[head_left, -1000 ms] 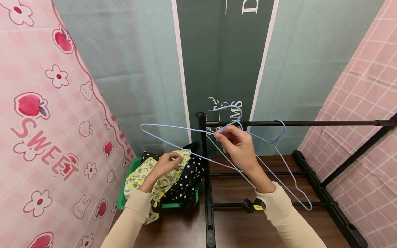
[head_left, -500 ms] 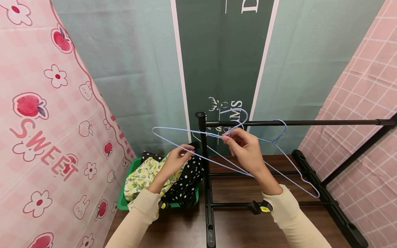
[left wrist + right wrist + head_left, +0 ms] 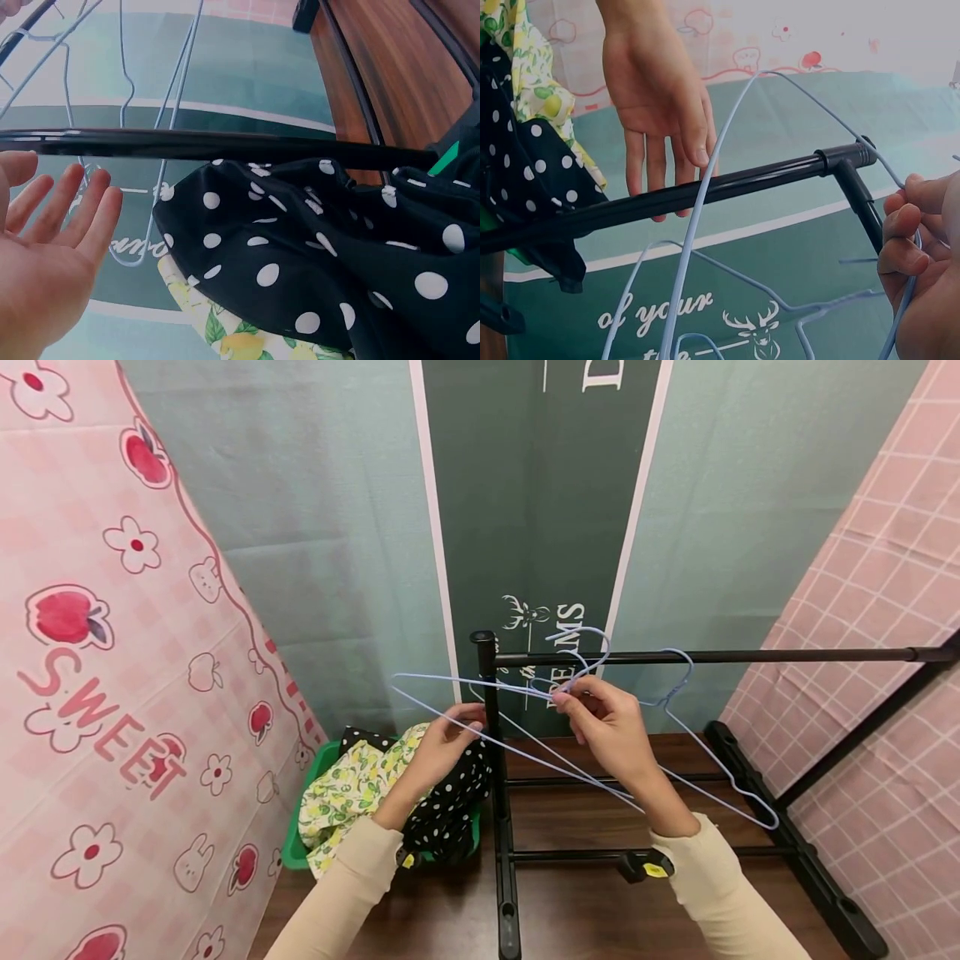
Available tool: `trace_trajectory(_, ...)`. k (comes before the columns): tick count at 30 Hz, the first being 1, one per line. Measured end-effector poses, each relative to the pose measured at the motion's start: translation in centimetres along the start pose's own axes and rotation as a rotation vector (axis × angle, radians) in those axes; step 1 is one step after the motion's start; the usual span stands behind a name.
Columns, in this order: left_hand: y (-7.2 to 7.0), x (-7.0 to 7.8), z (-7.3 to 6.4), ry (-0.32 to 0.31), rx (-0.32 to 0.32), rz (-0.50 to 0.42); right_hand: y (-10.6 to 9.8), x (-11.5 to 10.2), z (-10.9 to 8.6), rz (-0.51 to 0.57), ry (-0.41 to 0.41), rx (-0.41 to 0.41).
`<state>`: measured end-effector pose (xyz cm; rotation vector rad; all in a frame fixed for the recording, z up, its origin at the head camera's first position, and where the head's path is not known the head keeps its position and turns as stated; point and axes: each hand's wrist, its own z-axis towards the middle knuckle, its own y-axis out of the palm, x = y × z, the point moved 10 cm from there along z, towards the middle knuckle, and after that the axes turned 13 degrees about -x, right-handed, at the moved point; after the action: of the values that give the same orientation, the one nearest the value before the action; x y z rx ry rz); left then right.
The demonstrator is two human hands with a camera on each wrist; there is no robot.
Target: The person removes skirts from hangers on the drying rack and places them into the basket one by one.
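Observation:
My right hand (image 3: 611, 727) pinches a light blue wire hanger (image 3: 442, 677) at the neck, just under its hook. The hanger is tilted, its long arm reaching left across the rack's upright post (image 3: 495, 777). My left hand (image 3: 442, 747) is beside that post, above the clothes, with relaxed fingers. In the left wrist view its fingers (image 3: 90, 214) hold nothing; whether they touch the post is unclear. More blue hangers are on the rack's top rail, one with its wire (image 3: 697, 745) hanging to the right of my right hand.
A green basket (image 3: 297, 860) on the wood floor holds a lemon-print cloth (image 3: 341, 797) and a black polka-dot cloth (image 3: 268, 275). The black top rail (image 3: 787, 656) runs right. Printed curtains stand at the left, back and right.
My right hand has shifted right and slightly down with the hanger. My left hand has risen and moved right, from over the lemon-print cloth to the upright post.

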<state>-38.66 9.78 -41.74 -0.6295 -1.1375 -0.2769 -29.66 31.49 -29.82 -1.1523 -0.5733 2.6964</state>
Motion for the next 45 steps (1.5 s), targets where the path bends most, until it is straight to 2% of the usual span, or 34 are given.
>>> trace_trajectory(5,0.9,-0.4,0.2,-0.031,-0.009,0.029,-0.6,0.1,-0.5,-0.027,0.018,0.005)
trace_trajectory(14,1.9,0.1,0.7,0.034,-0.057,-0.040,-1.4,0.5,-1.3,-0.095,0.082,-0.015)
trace_trajectory(30,1.8,0.1,0.8,0.025,-0.039,-0.029,-3.2,1.0,-2.4,-0.198,0.182,-0.029)
trace_trajectory(45,1.6,0.1,0.6,0.012,-0.020,-0.032,-5.4,0.7,-3.6,-0.321,0.226,-0.025)
